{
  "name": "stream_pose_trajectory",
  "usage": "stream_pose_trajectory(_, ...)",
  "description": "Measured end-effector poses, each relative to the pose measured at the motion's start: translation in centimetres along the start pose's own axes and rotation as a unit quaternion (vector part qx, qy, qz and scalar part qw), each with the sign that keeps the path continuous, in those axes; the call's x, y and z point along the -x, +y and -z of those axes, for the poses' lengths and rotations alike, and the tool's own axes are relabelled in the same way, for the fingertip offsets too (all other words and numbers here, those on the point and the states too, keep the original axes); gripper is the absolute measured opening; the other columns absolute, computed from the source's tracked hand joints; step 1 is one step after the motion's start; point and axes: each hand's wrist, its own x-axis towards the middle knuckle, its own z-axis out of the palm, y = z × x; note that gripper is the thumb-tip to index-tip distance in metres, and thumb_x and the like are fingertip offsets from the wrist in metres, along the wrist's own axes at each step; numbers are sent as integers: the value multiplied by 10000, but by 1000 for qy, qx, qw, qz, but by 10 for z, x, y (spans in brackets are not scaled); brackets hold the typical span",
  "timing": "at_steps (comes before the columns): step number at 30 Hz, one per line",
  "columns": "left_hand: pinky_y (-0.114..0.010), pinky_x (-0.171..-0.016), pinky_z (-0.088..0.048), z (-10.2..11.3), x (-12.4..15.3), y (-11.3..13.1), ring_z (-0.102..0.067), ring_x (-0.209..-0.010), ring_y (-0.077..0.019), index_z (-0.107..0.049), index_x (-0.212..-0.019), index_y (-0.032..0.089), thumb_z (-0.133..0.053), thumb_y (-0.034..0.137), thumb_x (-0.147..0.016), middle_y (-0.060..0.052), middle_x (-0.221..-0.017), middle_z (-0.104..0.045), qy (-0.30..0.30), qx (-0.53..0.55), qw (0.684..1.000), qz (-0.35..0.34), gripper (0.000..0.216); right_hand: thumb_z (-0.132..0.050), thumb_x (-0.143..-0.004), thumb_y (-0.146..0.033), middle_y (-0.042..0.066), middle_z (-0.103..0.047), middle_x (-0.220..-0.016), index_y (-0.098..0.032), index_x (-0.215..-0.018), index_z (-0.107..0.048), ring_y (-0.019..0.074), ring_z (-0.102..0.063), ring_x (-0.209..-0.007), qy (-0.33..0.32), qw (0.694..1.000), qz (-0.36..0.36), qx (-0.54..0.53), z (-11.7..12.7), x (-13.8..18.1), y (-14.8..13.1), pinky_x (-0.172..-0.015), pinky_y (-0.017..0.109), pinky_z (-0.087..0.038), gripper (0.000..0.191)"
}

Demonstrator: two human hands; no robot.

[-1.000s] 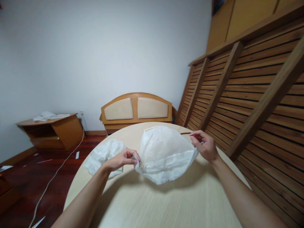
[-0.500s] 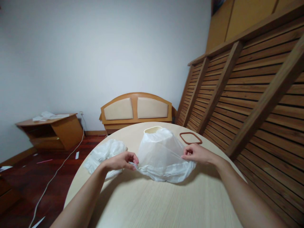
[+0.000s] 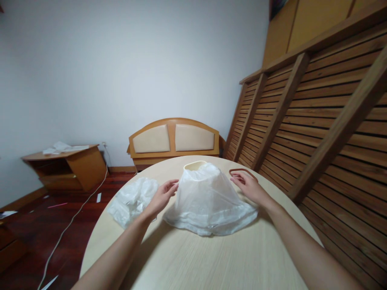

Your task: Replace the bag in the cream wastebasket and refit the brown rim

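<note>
A cream bin (image 3: 191, 165) stands on the round table, its top rim showing at the back. A thin white plastic bag (image 3: 208, 201) covers most of it, and the bag's loose lower edge spreads out on the tabletop. My left hand (image 3: 165, 193) is beside the bag's upper left side, fingers stretched toward it and holding nothing; whether the fingertips touch the bag I cannot tell. On the other side, my right hand (image 3: 248, 188) is open, fingers apart, next to the bag. It partly hides a brown rounded-square ring (image 3: 242, 170) lying behind it.
A crumpled clear-white plastic bag (image 3: 133, 201) lies on the left of the round table (image 3: 196, 262). Beyond the table stands a headboard (image 3: 173, 137). A slatted wooden frame (image 3: 302, 117) leans at the right. On the floor to the left, a white cable (image 3: 72, 217) runs from a low cabinet (image 3: 81, 165).
Both hands have let go of the bag's lower edge and risen along its sides. The edge has dropped and spread wider on the table. My right hand now covers part of the brown ring.
</note>
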Motion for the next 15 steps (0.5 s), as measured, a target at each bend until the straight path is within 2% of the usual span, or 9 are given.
stream_pose_trajectory(4, -359, -855, -483, -12, 2, -3, -649, -993, -259, -678, -1083, 148, -722, 653, -741, -115, -1071, -731, -15, 20, 1000, -11, 612, -651, -888, -450, 111, -772, -996, -219, -1091, -671, 248, -742, -872, -80, 986, -82, -119, -14, 5, 4, -696, 367, -615, 308)
stream_pose_trajectory(7, -327, -800, -486, -15, 4, 0, -656, -874, -235, -687, -955, 136, -770, 650, -677, -84, -930, -741, 0, 28, 1000, -12, 589, -700, -849, -453, 93, -769, -924, -199, -1118, -660, 242, -735, -812, -119, 975, -120, -145, -16, 6, -3, -649, 337, -597, 372)
stream_pose_trajectory(11, -289, -770, -492, -11, 7, 11, -658, -852, -210, -675, -947, 149, -818, 560, -661, -63, -936, -735, 24, 52, 998, -19, 520, -790, -745, -455, 77, -745, -940, -185, -1103, -660, 217, -706, -823, -77, 979, -106, -158, -9, 1, -15, -679, 299, -566, 467)
stream_pose_trajectory(15, -254, -718, -488, -2, 7, 22, -650, -804, -179, -652, -971, 157, -880, 490, -581, -43, -906, -721, 64, 70, 995, -31, 561, -792, -735, -488, 32, -694, -866, -194, -1138, -645, 165, -648, -737, -46, 977, -80, -190, 5, -1, -25, -634, 256, -518, 520)
